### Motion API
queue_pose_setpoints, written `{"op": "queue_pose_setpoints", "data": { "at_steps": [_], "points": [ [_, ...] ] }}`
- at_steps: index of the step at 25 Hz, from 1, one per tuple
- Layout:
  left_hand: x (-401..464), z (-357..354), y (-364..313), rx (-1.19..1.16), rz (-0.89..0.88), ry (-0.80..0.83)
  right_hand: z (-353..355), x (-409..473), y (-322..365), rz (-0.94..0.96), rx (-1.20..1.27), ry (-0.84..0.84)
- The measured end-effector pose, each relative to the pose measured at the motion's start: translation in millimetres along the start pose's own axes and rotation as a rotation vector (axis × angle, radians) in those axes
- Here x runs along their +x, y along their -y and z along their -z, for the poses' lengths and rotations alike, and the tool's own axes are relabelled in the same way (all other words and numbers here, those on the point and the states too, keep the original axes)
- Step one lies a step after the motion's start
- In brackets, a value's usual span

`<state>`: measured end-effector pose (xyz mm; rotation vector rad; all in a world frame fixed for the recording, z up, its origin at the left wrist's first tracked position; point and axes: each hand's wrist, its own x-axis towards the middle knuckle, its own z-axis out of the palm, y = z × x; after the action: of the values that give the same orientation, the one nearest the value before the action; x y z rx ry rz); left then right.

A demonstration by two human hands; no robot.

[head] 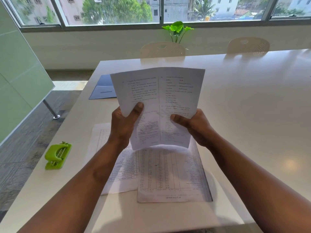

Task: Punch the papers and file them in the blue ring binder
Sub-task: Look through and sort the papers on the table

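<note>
Both hands (161, 125) raised, thumbs pinching printed sheets (159, 105) upright

The print on the held sheet (158, 105) is too blurred to read.

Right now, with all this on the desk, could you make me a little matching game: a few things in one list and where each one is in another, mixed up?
Things:
1. green hole punch
2. blue ring binder
3. printed sheets
4. table sheets

Places:
A. held up in the left hand and right hand
B. flat on the desk, below the hands
C. near the desk's left edge
D. far left, partly hidden behind the held paper

Pairs: 1-C, 2-D, 3-A, 4-B
</note>
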<state>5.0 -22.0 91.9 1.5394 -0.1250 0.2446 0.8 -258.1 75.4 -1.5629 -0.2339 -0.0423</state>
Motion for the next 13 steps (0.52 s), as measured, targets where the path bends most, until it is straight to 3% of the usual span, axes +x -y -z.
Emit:
{"op": "queue_pose_setpoints", "data": {
  "at_steps": [13],
  "points": [
    [-1,9,17,0.153,0.077,0.156,1,-1,-12,-0.055,0.063,-0.025]
  ]
}}
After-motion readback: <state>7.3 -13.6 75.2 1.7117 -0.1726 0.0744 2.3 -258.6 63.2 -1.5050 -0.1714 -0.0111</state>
